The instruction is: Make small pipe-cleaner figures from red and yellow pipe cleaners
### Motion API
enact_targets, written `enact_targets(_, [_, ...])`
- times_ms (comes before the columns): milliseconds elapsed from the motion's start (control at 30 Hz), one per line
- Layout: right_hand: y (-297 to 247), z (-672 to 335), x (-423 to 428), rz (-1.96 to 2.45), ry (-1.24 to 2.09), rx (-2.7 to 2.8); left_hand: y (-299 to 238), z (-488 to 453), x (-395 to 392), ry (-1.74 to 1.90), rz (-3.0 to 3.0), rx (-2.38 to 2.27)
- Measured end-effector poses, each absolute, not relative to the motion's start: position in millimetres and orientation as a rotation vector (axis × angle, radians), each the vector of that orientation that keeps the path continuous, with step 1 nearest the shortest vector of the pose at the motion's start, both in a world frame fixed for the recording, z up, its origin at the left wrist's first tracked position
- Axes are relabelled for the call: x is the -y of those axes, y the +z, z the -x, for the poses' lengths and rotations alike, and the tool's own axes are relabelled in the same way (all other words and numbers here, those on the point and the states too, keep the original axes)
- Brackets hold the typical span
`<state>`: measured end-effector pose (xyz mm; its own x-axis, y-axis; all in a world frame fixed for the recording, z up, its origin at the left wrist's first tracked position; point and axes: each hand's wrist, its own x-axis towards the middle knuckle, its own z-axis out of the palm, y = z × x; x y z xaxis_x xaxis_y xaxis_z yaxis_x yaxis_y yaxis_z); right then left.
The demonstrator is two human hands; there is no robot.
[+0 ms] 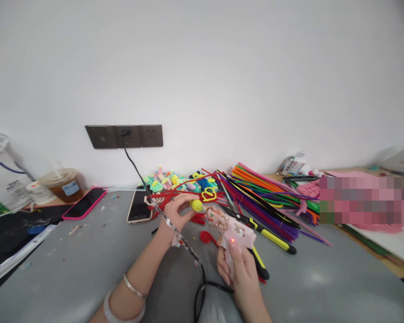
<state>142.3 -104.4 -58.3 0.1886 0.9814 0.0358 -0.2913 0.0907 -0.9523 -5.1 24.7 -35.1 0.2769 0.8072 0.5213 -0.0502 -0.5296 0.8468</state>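
Observation:
My left hand [179,212] pinches a small yellow ball [195,205] between thumb and fingers. My right hand [239,264] is wrapped around the handle of a pale pink hot glue gun [241,233], whose small red light glows. Lumpy dried glue and coloured bits coat the gun's front, and its nozzle points left at the ball, touching it or very close; I cannot tell which. Beneath the hands lie red fuzzy stems and a red spiral coil [206,237]. Yellow-and-black handled pliers [278,241] rest behind and beside the gun.
A black power cord [133,163] runs from the wall socket [126,136] past my left forearm. Bundled coloured pipe cleaners [265,193] lie at the back right, small pastel pieces [168,180] at the back. Two phones, one pink-edged [85,203], and a drink cup [65,185] stand left.

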Motion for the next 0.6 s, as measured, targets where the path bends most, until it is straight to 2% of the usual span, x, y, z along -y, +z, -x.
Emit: enact_targets(600, [-59.3,-144.0,105.2,1.031,1.178,0.951,-31.8,6.0,-23.9,1.395,-1.847,-0.817])
